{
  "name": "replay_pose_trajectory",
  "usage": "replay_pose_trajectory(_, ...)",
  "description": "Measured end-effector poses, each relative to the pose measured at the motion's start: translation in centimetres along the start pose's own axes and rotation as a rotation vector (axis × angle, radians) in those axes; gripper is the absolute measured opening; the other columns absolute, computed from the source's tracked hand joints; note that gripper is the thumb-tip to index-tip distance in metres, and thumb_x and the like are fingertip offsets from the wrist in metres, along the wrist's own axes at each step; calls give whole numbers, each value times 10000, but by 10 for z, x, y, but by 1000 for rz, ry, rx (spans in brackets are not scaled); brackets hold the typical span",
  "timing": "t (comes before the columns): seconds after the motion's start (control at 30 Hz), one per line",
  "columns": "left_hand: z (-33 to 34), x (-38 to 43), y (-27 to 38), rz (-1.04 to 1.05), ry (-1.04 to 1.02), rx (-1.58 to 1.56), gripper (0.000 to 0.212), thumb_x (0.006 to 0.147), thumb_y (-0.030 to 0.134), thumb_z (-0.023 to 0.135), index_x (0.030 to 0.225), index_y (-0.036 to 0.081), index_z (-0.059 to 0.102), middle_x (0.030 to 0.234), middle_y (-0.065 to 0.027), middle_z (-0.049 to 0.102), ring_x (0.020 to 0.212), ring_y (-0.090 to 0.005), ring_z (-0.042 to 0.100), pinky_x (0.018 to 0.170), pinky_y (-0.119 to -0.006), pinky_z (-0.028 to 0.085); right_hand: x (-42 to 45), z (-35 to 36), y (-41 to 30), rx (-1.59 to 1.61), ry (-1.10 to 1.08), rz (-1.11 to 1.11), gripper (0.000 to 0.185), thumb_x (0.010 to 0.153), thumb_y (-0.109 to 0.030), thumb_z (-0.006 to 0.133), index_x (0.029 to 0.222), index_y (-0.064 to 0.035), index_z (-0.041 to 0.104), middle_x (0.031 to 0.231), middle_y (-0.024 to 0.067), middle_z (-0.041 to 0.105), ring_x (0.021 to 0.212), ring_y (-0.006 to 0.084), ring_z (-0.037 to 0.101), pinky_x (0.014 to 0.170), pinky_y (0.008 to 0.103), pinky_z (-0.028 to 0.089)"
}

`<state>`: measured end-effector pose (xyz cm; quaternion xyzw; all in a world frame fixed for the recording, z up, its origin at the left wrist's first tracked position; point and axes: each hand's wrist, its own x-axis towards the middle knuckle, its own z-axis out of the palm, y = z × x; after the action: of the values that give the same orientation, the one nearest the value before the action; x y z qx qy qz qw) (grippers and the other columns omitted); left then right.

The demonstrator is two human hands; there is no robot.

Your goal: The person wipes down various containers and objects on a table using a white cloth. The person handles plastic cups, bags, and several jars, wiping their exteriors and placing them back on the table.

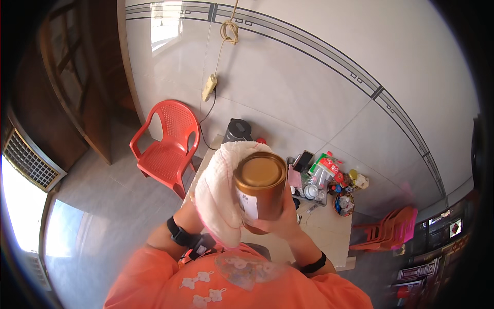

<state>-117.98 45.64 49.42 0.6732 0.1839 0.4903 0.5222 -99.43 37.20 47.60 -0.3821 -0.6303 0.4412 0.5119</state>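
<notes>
A copper-coloured cylindrical tin [266, 199] with a round lid and a white label is held up in front of me. My right hand [278, 222] grips the lower right side of the tin, with the thumb across its front. Against the tin's left side lies a cream-white towel [218, 189] with pink edging. The towel covers my left hand, whose wrist [192, 216] shows below it; the fingers are hidden. The towel is held up off the table on that hand.
A light-topped table [328, 235] stands below, carrying a dark electric kettle [238, 130], a grey tray [322, 201] of small items and a small basket [343, 204]. To the left is a red plastic chair [168, 148]. Stacked stools [389, 230] stand at the right. A power strip [209, 88] hangs on the wall.
</notes>
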Motion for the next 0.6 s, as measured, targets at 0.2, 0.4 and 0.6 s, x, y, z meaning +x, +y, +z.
replay_pose_trajectory(0.2, 45, -9, -39, -100, 143, -142, 458, 725, 135, 744, 1141, 8, 598, 1102, -138, 640, 1029, -258, 607, 910, -331, 476, 5, 2, 16, -612, 355, -397, 1081, 537, -318, 934, 1402, 25, 384, 1203, 187, 541, 1093, 339, 566, 943, 425, 441)
replay_pose_trajectory(0.4, 38, -9, -43, -96, -24, -99, 526, 645, 145, 784, 1119, 14, 596, 1095, -156, 637, 1017, -295, 602, 881, -347, 482, 9, 12, 23, -580, 332, -431, 951, 519, -331, 938, 1279, 12, 480, 1167, 170, 550, 1071, 344, 564, 921, 447, 441)
replay_pose_trajectory(0.6, -2, -39, -40, -58, -215, 7, 595, 566, 156, 823, 1098, 21, 595, 1089, -174, 635, 1005, -332, 597, 852, -363, 487, 12, 19, 32, -610, 195, -393, 985, 544, -463, 922, 1283, 22, 487, 1196, 168, 569, 1076, 377, 560, 943, 473, 426)
